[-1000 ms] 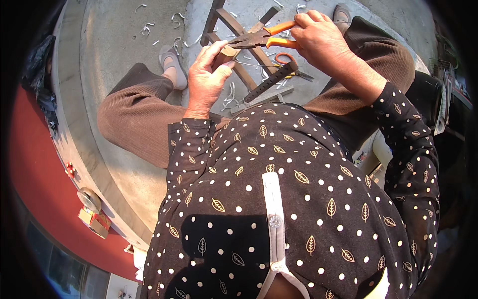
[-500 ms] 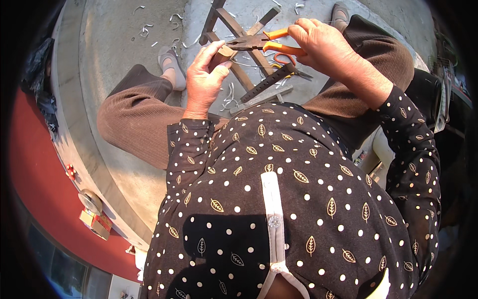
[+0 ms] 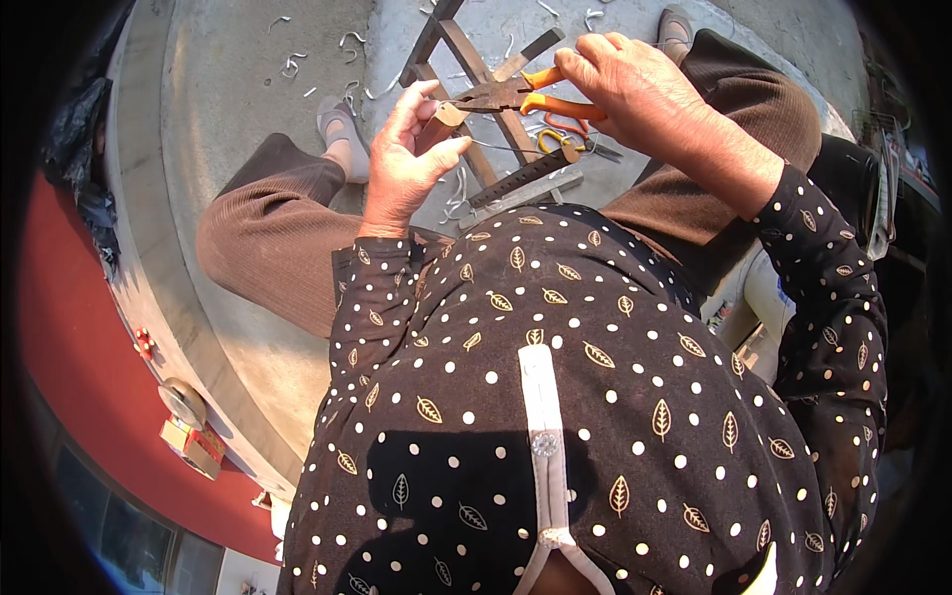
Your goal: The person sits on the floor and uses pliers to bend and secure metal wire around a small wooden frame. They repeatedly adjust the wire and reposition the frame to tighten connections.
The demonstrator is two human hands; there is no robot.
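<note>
My left hand (image 3: pixel 405 164) is wrapped round the end of a brown wooden bar (image 3: pixel 439 123), its thumb and fingers on either side. Orange-handled pliers (image 3: pixel 493 95) are in my right hand (image 3: pixel 635 91), their handles spread apart. The jaws point left and meet the bar's end beside my left fingertips; what they pinch is too small to tell. A thin grey wire (image 3: pixel 496 146) runs from near the bar towards a dark bar with a row of holes (image 3: pixel 524 178). Beyond my hands is a wooden frame of crossed bars (image 3: pixel 466 52).
Red-handled scissors (image 3: pixel 567 123) and a yellow-handled tool (image 3: pixel 551 139) lie under the pliers. White curled strips (image 3: pixel 291 65) litter the concrete floor. My legs flank the frame, with a shoe (image 3: pixel 340 134) at left and another (image 3: pixel 675 32) at right.
The pliers have tilted and shifted slightly left and down. My left thumb has moved lower on the bar. The dark holed bar has turned and sits a little lower.
</note>
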